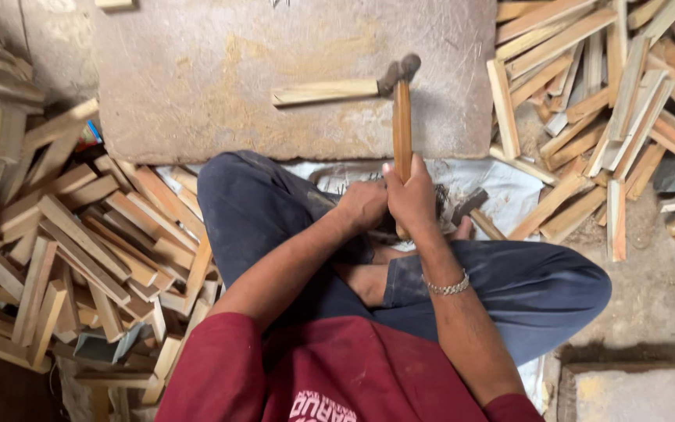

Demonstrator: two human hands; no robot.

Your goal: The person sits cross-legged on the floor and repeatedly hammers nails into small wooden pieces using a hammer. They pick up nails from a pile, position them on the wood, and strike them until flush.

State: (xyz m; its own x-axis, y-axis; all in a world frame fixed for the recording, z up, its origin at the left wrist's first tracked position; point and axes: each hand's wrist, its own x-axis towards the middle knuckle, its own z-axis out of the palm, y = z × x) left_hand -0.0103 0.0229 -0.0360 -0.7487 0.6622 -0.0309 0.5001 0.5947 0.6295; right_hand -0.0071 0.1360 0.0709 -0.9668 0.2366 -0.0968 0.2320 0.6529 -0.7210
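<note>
A loose wood pile lies leftmost. The left hand is clenched beside the right hand, which grips the hammer. Its head meets a light, stiff strip on the slab; the hammer looks head-heavy, best held low.

Both arms reach forward over the crossed legs. The right hand and left hand sit side by side, fingers curled tight.

Soft, even daylight, faint shadows, sharp centre, slight wide-angle stretch at edges.
</note>
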